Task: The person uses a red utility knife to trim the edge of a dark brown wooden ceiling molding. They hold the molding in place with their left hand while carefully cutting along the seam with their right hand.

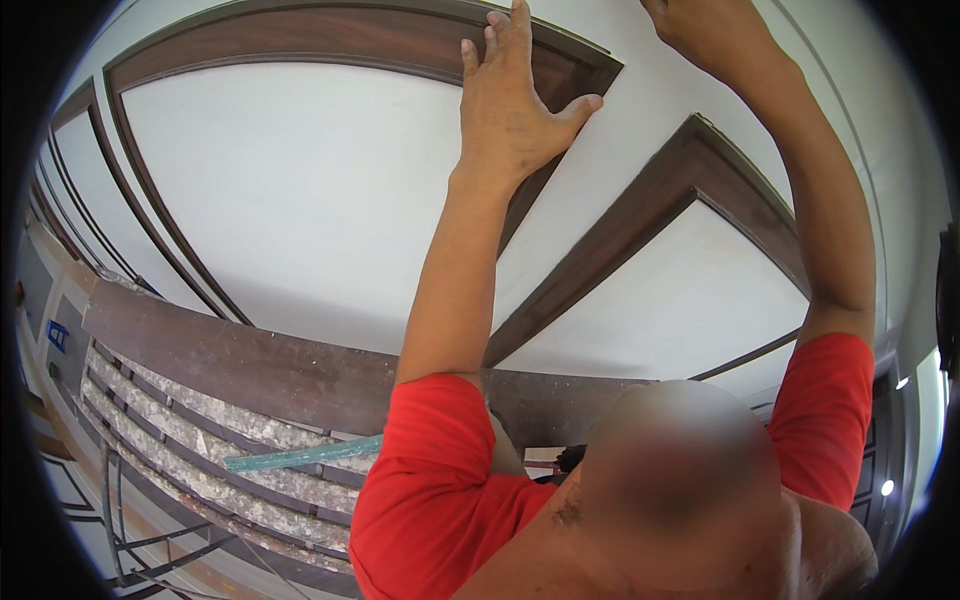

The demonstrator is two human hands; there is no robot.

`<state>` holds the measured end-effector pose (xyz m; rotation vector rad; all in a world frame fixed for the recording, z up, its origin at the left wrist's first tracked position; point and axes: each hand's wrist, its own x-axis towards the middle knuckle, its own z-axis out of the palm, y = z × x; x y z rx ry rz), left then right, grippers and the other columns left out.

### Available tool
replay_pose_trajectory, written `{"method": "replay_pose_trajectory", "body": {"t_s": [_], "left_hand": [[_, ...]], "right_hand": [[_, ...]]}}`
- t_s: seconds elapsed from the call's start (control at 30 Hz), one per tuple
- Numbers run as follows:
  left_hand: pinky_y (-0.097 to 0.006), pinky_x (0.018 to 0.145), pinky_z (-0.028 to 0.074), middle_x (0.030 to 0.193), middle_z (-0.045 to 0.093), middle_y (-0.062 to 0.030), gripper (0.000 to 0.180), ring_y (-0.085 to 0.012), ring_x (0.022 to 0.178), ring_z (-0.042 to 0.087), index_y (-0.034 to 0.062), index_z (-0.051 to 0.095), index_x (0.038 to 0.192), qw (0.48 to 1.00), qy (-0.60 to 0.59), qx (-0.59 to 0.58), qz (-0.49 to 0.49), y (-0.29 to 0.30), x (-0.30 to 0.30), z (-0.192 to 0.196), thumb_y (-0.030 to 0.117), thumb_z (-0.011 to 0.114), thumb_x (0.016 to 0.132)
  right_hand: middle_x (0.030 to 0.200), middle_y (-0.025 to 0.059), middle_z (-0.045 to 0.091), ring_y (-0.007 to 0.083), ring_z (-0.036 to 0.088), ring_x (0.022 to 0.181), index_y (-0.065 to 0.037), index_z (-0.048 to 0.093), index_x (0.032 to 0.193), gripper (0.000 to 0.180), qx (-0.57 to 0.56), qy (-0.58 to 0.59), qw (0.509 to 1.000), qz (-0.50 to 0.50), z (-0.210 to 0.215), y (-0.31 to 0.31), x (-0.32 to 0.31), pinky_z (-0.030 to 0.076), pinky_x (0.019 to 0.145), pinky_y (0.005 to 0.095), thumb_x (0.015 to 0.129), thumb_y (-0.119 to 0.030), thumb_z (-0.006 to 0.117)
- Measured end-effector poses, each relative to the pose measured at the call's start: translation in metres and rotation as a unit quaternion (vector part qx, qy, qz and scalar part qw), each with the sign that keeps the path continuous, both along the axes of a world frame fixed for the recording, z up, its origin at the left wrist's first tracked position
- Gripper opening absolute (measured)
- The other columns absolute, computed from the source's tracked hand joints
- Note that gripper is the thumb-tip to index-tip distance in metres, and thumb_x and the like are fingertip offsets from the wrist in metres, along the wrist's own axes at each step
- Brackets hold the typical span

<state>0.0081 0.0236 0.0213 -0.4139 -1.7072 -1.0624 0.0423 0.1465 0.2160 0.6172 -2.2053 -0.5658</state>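
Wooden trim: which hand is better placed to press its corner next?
Probably left. The left hand lies flat on the wooden trim near its corner; the right hand is off it, cut by the picture's edge.

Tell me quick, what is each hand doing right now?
Left hand: open, palm flat against the dark wooden trim.
Right hand: raised to the top edge, fingers cut off; cannot tell.

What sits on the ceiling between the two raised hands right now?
In the head view, only bare white ceiling separates the left hand, flat on the dark wooden trim, from the right hand, which is partly out of frame.
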Motion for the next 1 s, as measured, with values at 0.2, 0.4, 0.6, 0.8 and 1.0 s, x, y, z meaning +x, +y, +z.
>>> {"method": "replay_pose_trajectory", "body": {"t_s": [0.2,0.4,0.6,0.8,1.0], "left_hand": [[-0.053,0.127,0.016,0.155,0.027,-0.0447,0.117,-0.0562,0.149,0.025,-0.0069,0.011,0.160,0.999,-0.013,0.029,-0.011,-0.010,0.001,-0.003,0.032,0.085,0.078],[-0.051,0.127,0.019,0.158,0.022,-0.0441,0.123,-0.0585,0.149,0.020,-0.0010,0.006,0.163,0.992,-0.097,0.065,-0.056,-0.022,0.017,0.005,0.032,0.087,0.076],[-0.050,0.127,0.020,0.157,0.024,-0.0444,0.126,-0.0567,0.150,0.021,-0.0017,0.005,0.163,0.990,-0.101,0.069,-0.064,-0.018,0.012,0.005,0.032,0.088,0.074],[-0.048,0.128,0.016,0.157,0.024,-0.0443,0.125,-0.0523,0.152,0.022,-0.0042,0.006,0.162,0.996,-0.060,0.053,-0.047,-0.017,0.007,0.002,0.032,0.088,0.075],[-0.049,0.129,0.013,0.159,0.021,-0.0433,0.127,-0.0511,0.153,0.020,-0.0039,0.004,0.162,0.997,-0.062,0.042,-0.036,-0.019,0.008,-0.002,0.032,0.088,0.074]], "right_hand": [[0.091,0.0242,0.072,0.0434,0.068,0.084,-0.003,0.063,0.124,0.030,0.017,-0.005,0.998,-0.061,-0.003,0.002,0.030,0.053,0.076,0.0532,0.103,-0.023,0.055],[0.092,0.0240,0.072,0.0437,0.068,0.084,-0.002,0.063,0.119,0.028,-0.005,0.007,1.000,-0.004,-0.005,0.001,0.037,0.052,0.076,0.0531,0.104,-0.023,0.053],[0.092,0.0241,0.072,0.0442,0.068,0.085,-0.001,0.063,0.119,0.029,0.016,0.008,1.000,-0.013,0.005,-0.002,0.015,0.052,0.077,0.0529,0.105,-0.024,0.053],[0.091,0.0232,0.072,0.0422,0.069,0.084,-0.002,0.064,0.123,0.031,0.018,-0.009,1.000,-0.001,0.001,-0.008,0.032,0.052,0.077,0.0523,0.104,-0.024,0.055],[0.091,0.0223,0.073,0.0413,0.069,0.083,-0.004,0.065,0.124,0.029,0.011,-0.035,0.996,-0.081,0.007,0.009,0.040,0.053,0.077,0.0507,0.103,-0.023,0.056]]}}
